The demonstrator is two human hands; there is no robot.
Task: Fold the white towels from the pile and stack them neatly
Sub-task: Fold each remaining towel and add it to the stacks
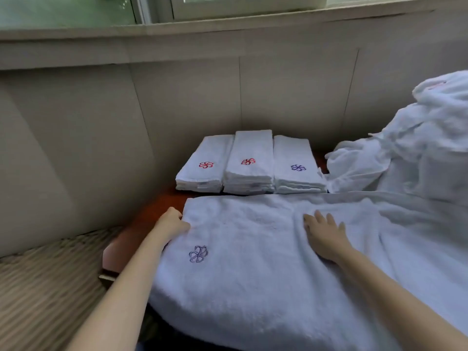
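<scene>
White towel (253, 262) lies spread; my left hand (172, 224) pinches its far corner, right hand (325, 235) flat, fingers straight; next I'd judge a fold across

This looks like a linen or housekeeping corner of a hotel, spa or similar lodging, rather than a private home. Three tidy stacks of folded white towels (249, 163) stand side by side against the wall, each top towel bearing the same embroidered flower logo, two in red and one in purple. A large heap of unfolded white towels (410, 148) rises at the right. They rest on a reddish-brown wooden table (152, 214) set under a window (157, 8) with a pale sill and plain panelled wall (177, 97). A striped woven seat or mat (50, 274) lies at the left
</scene>
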